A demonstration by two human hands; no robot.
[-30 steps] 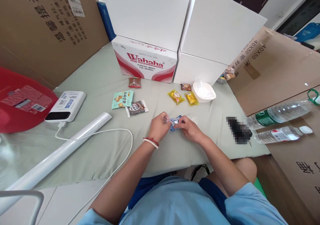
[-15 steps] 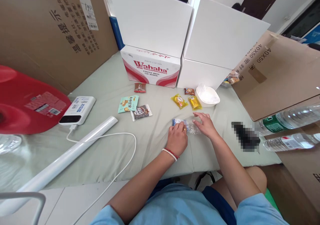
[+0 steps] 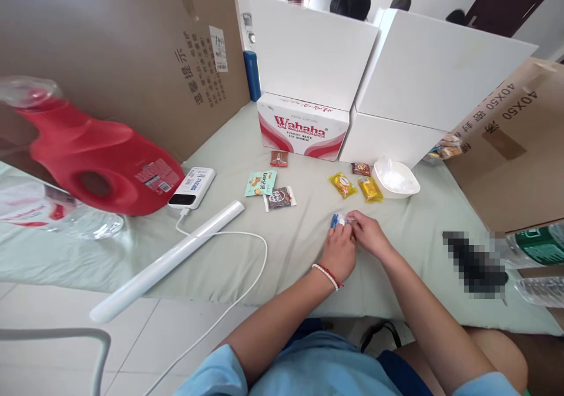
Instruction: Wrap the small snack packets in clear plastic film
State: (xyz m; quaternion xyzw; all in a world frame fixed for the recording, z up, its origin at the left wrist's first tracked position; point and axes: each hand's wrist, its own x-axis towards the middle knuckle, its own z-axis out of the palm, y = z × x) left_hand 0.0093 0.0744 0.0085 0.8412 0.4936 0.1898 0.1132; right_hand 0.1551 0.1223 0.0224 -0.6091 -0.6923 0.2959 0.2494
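Observation:
My left hand [image 3: 339,254] and my right hand [image 3: 369,235] meet over the green cloth, both pinching a small blue and clear candy wrapper [image 3: 337,220] just above the surface. Beyond them lie two yellow snack packets [image 3: 342,184] [image 3: 369,188] and a small brown one [image 3: 360,168] beside a white bowl [image 3: 393,180] lined with clear plastic. Farther left are a teal packet [image 3: 259,183], a brown and white packet [image 3: 279,198] and a red-brown packet [image 3: 278,158].
A Wahaha carton [image 3: 303,127] and white boxes [image 3: 396,84] stand at the back, cardboard sheets [image 3: 132,55] at both sides. A red jug [image 3: 97,161], power bank [image 3: 191,188] with cable, white tube [image 3: 167,261] and water bottles [image 3: 535,244] lie around. Other people sit beyond the boxes.
My hands went from holding the wrapper up, to spreading on the cloth, to closing together on it again. The view swung left, showing more of the red jug.

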